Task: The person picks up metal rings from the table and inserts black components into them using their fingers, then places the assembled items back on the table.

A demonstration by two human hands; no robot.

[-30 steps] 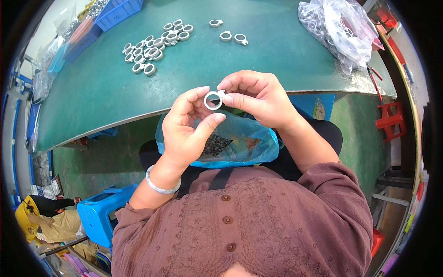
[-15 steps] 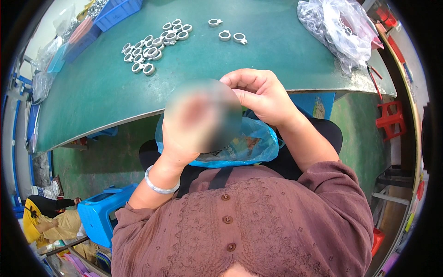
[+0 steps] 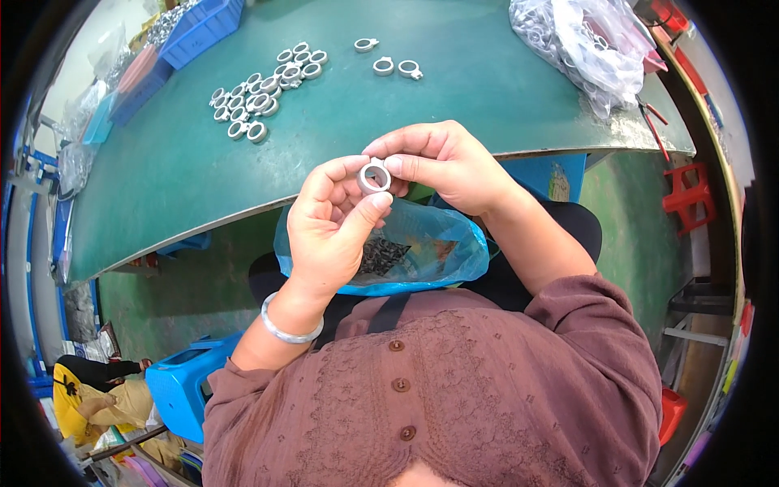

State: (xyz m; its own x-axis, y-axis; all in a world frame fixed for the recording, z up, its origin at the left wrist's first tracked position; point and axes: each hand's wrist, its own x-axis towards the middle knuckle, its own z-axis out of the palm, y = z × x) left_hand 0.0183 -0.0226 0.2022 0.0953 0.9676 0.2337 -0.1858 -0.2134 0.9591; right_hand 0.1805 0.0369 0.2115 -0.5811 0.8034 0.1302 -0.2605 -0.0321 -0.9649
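Over my lap, near the table's front edge, my left hand (image 3: pixel 323 231) pinches a small silver-grey metal ring (image 3: pixel 366 190) between thumb and fingers. The ring's round opening faces up toward me. My right hand (image 3: pixel 458 174) has its thumb and forefinger closed on the small lug at the ring's top edge; whether a smaller piece sits between those fingertips is hidden. Beneath both hands, a blue plastic bag (image 3: pixel 464 247) gapes in my lap, with small dark pieces (image 3: pixel 381 256) inside.
Many similar metal rings (image 3: pixel 258 102) lie clustered on the green table (image 3: pixel 162 174), with a few apart (image 3: pixel 383 66). Blue bins (image 3: pixel 199 34) stand far left. A clear bag of rings (image 3: pixel 580 53) and red-handled pliers (image 3: pixel 654 130) lie right. Stools (image 3: pixel 174 394) flank me.
My right fingertips have moved a little left and down toward the ring. The ring shows clearly now; earlier a blur covered it and most of my left hand. The view has shifted slightly.
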